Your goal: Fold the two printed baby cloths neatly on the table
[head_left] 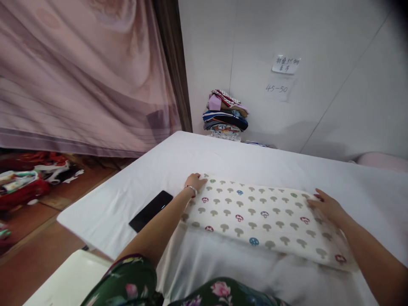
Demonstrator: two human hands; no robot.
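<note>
A white cloth (242, 208) printed with grey, red, blue and green mushrooms lies in a flat, folded strip across the near part of the table. At its far left corner, my left hand (195, 182) is closed on the edge, with a bracelet on the wrist. My right hand (328, 207) grips the far right corner, its thumb and fingers at the edge. Part of the fingertips is hidden against the fabric on both sides. The cloth's near edge lies close to my body.
A black phone (151, 210) lies left of my left forearm on the white-covered table (223, 155). Folded fabrics (225, 112) are stacked by the wall. A pink curtain (86, 76) hangs at left. A white stool-like surface (70, 278) stands near left, and a red container (25, 191) sits on the floor.
</note>
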